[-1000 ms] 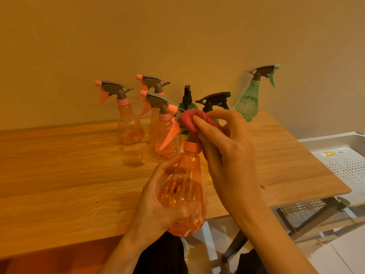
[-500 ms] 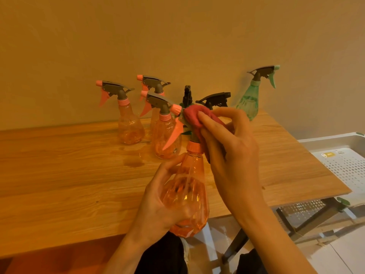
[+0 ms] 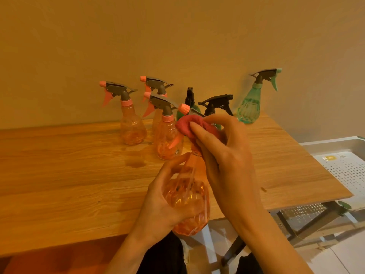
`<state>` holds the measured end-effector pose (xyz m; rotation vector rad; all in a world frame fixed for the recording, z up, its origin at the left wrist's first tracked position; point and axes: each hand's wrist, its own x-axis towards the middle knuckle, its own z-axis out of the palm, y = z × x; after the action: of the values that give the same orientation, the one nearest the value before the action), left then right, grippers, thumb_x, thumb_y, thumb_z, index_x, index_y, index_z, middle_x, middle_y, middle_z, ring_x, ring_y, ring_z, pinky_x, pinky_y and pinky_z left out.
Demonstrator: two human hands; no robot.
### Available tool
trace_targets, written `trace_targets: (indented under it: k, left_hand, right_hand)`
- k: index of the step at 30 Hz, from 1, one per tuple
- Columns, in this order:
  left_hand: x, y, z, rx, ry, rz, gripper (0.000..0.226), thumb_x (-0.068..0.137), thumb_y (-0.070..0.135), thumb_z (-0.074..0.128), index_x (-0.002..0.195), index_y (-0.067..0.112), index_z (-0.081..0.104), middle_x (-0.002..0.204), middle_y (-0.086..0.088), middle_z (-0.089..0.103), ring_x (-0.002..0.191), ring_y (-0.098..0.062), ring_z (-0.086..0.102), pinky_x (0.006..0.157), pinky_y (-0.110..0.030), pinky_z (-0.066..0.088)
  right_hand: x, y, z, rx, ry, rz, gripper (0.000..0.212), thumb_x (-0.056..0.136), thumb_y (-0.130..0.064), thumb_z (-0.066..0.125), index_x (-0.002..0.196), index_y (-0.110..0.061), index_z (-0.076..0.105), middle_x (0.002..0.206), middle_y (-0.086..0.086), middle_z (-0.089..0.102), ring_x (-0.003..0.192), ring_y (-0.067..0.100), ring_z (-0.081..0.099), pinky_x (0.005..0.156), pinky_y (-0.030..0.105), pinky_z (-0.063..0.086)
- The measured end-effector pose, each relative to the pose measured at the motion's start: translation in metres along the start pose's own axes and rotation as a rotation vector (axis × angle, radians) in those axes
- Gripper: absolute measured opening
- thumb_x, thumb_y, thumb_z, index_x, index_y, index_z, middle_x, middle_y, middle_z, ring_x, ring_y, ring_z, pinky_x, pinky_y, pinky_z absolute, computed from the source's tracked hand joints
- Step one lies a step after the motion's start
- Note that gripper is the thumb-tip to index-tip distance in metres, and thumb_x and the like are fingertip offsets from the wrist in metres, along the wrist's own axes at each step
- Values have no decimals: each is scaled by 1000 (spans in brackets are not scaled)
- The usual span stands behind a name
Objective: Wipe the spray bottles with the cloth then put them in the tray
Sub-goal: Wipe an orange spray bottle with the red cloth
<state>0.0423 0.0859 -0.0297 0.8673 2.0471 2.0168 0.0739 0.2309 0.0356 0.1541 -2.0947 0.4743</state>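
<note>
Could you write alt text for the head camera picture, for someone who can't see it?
A person's left hand holds an orange spray bottle while the right hand rubs its nozzle with a red cloth. Six more bottles stand on the wooden table; a white tray waits right.

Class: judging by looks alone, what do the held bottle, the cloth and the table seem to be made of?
Held bottle: likely clear orange plastic, glossy; you see through its faceted body.
Cloth: soft red fabric, matte; it bunches under the right hand.
Table: wood or wood-look laminate, smooth; grain lines show, which one is unclear.
</note>
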Motion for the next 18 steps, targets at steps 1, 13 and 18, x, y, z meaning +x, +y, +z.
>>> trace_targets:
  k: [1,13,18]
  left_hand:
    - [0,0,1,1,1,-2,82,61,34,90,135,43,54,135,7,63,122,-17,64,97,-31,55]
    - [1,1,0,42,-2,-8,82,58,36,91,131,46,56,130,9,65,122,-14,63,94,-27,54]
    - [2,-1,0,40,2,1,80,61,35,91,132,43,55,132,6,65,125,-19,63,99,-35,53]
  right_hand:
    - [-1,0,0,-39,-15,-10,35,96,-14,65,130,-7,67,125,17,59,106,30,57,78,36,50]
    - [-6,1,-1,-92,-46,-13,37,98,-22,56,130,-8,67,126,15,59,110,25,55,81,33,51]
    - [-14,-8,1,-82,-111,-36,35,101,-24,50,128,-10,68,128,5,53,106,18,53,79,29,49]
